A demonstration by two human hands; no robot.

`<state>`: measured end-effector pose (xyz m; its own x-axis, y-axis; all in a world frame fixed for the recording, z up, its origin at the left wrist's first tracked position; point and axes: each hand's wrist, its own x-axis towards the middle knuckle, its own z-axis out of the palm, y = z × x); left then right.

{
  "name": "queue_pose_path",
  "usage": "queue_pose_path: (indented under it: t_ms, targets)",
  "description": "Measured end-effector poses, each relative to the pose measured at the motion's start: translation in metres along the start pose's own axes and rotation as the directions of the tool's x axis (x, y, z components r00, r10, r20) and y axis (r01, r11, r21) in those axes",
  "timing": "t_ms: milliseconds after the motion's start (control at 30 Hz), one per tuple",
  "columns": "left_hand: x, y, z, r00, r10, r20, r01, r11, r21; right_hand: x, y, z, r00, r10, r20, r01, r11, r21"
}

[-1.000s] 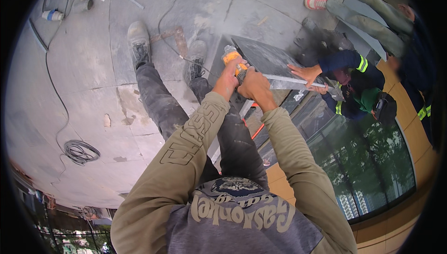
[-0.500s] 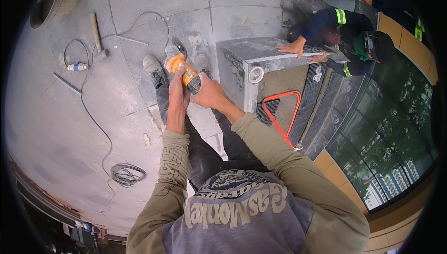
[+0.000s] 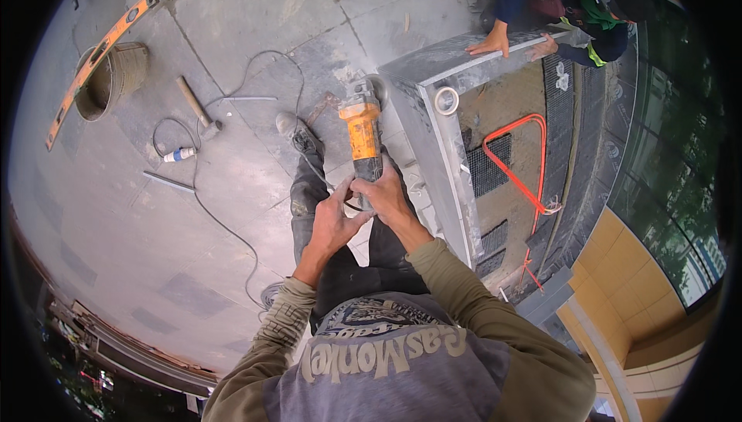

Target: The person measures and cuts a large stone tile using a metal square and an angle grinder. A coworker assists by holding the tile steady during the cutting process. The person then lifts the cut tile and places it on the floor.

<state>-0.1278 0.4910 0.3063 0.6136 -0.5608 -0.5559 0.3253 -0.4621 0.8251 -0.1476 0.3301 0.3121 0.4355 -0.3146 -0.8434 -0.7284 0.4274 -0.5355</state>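
Note:
An orange and black angle grinder (image 3: 362, 130) points away from me, over my legs. My right hand (image 3: 385, 196) is wrapped round its dark rear end. My left hand (image 3: 334, 222) closes at the tail of the grinder, where the cord comes out; its fingertips are partly hidden. The round disc (image 3: 381, 91) at the grinder's head is upright and close beside the left edge of a grey stone-clad box (image 3: 421, 117); contact cannot be made out. A roll of tape (image 3: 446, 100) sits on the box's near corner.
A co-worker's hand (image 3: 490, 40) lies on the box's far edge. Inside the frame is orange tubing (image 3: 514, 167). On the left floor are a hammer (image 3: 199, 110), a bucket (image 3: 127, 74) with an orange spirit level (image 3: 100, 51) across it, a plug connector (image 3: 180, 154) and a looping cord (image 3: 232, 230).
The grinder now points straight ahead, with its disc beside the box. My left hand has shifted from its side to its rear. The view has turned, bringing the spirit level in.

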Motion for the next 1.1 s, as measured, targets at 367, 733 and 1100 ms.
queue_pose_path:
  t_ms: [367, 733, 1100]
  targets:
    - [0.035, 0.066, 0.064, 0.797, 0.191, 0.574, -0.362, 0.910, 0.201, -0.056, 0.041, -0.104, 0.925, 0.041, -0.378, 0.169, 0.847, 0.504]
    - [0.260, 0.095, 0.126, 0.731, 0.395, 0.557, -0.678, 0.511, 0.528, -0.062, 0.094, -0.201, 0.720, 0.150, -0.678, 0.346, 0.769, 0.537]
    - [0.449, 0.141, 0.222, 0.207, -0.343, 0.916, -0.921, -0.384, 0.064, -0.009, 0.047, -0.184, 0.463, 0.411, -0.785, 0.481, 0.627, 0.612]
